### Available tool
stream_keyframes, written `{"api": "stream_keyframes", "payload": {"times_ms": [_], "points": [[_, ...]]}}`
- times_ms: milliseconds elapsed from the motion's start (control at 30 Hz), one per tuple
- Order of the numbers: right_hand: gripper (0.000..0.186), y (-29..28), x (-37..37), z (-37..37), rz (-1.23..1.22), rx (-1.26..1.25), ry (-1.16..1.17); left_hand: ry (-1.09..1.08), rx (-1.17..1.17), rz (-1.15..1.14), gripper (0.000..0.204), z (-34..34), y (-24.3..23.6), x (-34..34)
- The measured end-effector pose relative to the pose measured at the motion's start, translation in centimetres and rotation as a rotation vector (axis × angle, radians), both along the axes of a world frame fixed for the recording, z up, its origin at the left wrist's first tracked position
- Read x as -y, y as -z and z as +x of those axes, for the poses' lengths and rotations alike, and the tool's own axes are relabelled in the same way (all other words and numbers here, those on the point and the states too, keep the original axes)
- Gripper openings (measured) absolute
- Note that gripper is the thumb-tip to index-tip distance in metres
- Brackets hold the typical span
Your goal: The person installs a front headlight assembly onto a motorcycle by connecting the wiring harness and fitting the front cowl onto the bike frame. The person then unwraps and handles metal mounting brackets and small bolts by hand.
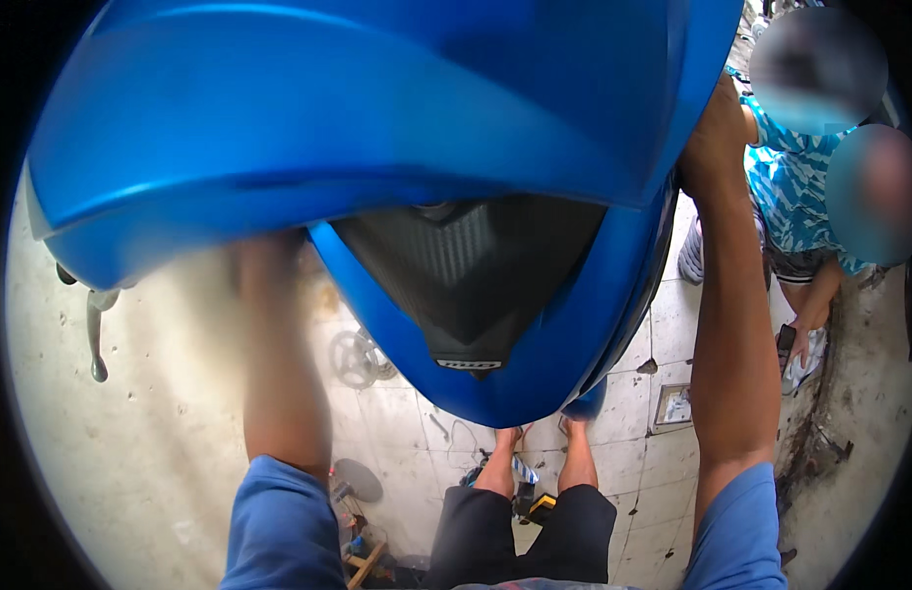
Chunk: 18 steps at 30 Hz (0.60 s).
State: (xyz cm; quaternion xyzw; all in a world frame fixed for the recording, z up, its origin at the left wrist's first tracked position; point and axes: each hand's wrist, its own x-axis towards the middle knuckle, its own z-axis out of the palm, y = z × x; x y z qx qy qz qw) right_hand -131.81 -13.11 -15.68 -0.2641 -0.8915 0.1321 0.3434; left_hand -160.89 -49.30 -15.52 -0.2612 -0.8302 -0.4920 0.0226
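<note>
A large glossy blue scooter panel (pixel 358 118) fills the upper part of the view, its left end slightly smeared. Below it is the scooter's blue front body with a black textured centre piece (pixel 466 285). My left hand (pixel 271 252) reaches up under the panel's lower edge, blurred, and its fingers are hidden. At the panel's right edge, my right hand (pixel 714 147) is closed against the side; its fingertips are out of sight behind the edge. A metal lever (pixel 98 339) sticks out below the panel's left end.
Another person in a blue patterned shirt (pixel 795 187) is low down at right, holding a dark object. On the tiled floor (pixel 628 433) lie a spoked metal disc (pixel 356 358), a round grey disc (pixel 359 481), a yellow-black item (pixel 543 507) and a wooden piece (pixel 367 564).
</note>
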Motion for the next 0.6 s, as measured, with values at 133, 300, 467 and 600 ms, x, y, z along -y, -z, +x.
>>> {"api": "stream_keyframes", "payload": {"times_ms": [133, 300, 467, 600], "points": [[0.026, 1.4, -3.0, 0.2, -0.079, 0.06, -0.054, 0.083, 0.112, 0.104, 0.034, -0.7, 0.1, -1.8], [0.06, -1.3, -3.4, -2.1, -1.06, -0.306, -0.501, 0.291, 0.386, 0.274, 0.038, -4.1, -1.1, -2.8], [0.061, 3.1, 4.5, 2.4, -0.955, -0.789, -0.318, -0.01, 0.578, 0.379, 0.064, 3.4, 3.8, -1.1], [0.059, 1.1, 4.7, 3.4, -0.938, -0.608, -0.034, -0.156, 0.036, -0.03, 0.067, 8.1, 6.3, -0.5]]}}
